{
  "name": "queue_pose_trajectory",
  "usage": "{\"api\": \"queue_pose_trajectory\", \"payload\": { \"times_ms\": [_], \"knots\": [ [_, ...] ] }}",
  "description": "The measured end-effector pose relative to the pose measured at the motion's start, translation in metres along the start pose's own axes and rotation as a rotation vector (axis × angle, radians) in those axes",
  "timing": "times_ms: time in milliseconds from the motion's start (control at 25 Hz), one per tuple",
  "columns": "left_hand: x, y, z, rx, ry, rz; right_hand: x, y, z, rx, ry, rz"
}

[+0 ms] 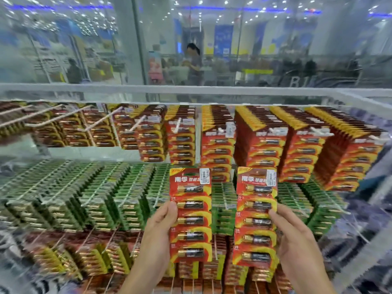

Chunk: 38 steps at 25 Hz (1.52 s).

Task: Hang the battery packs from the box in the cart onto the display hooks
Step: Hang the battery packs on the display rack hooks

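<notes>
Display hooks [177,125] loaded with hanging packs [261,145] fill the background; left hand [157,236] fingers [171,209] pinch one battery pack [191,217] upright, right hand [297,242] fingers [275,216] pinch a second pack [255,217] beside it.

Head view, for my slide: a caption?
Left hand holds the left battery pack, right hand the right battery pack, before stocked hooks.

1. Just one camera, worn on the person's head.
2. It looks forward and a little down at the display hooks [177,125], from very near.
3. The left hand [158,236] and right hand [297,242] show at the bottom edge.
</notes>
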<state>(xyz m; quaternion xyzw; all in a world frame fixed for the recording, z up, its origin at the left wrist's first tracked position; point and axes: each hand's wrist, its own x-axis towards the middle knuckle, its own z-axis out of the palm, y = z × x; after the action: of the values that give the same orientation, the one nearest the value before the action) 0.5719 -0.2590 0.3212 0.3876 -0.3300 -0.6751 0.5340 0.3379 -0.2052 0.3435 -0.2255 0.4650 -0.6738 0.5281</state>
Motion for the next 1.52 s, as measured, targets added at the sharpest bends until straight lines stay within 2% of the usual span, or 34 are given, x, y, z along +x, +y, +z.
{"api": "queue_pose_trajectory", "payload": {
  "times_ms": [360,720,1000,1160,1520],
  "knots": [
    [0.018,0.062,-0.086,0.028,0.067,0.062,0.009,0.051,0.092,-0.028,-0.044,0.083],
    [0.051,0.118,-0.08,0.139,0.062,0.253,0.02,0.056,0.113,-0.049,-0.04,0.138],
    [0.068,0.114,-0.083,0.124,0.102,0.212,0.027,0.051,0.117,-0.081,-0.068,0.1],
    [0.111,0.115,-0.076,0.19,0.121,0.194,0.022,0.038,0.129,-0.086,-0.142,0.037],
    [0.176,0.122,-0.074,0.254,0.127,0.229,0.039,0.035,0.153,-0.223,-0.182,-0.085]
  ]
}}
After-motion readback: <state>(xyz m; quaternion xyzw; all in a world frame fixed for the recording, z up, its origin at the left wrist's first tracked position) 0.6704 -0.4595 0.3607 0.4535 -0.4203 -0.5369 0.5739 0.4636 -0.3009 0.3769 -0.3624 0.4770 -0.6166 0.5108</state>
